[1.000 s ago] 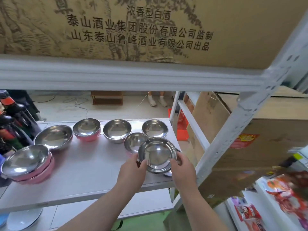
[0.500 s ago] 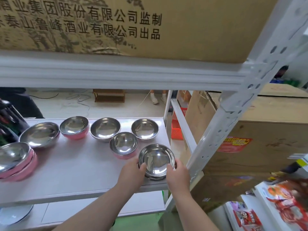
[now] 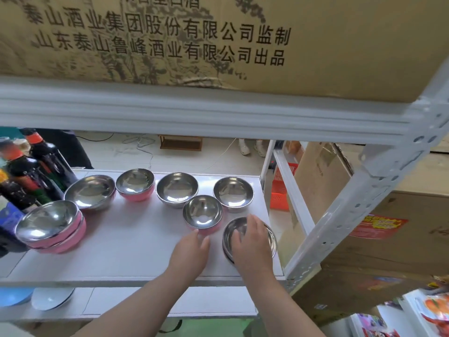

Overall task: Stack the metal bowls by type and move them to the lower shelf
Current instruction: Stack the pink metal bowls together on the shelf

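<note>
White shelf (image 3: 126, 251): both hands spread, right (image 3: 251, 242) over stacked round steel bowls (image 3: 271, 235).

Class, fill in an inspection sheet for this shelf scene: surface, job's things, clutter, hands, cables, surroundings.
Surface: white shelf, mostly bare at front.
Job's things: plain steel stack front right; pink stack far left; small pink bowl in the middle; four more bowls behind.
Clutter: dark bottles at left.
Hands: left hand open, by the small pink bowl; right hand over the plain steel stack, grip unclear.
Cables: loose cable on the floor behind.
Surroundings: printed carton above; plates on the lower shelf.
</note>
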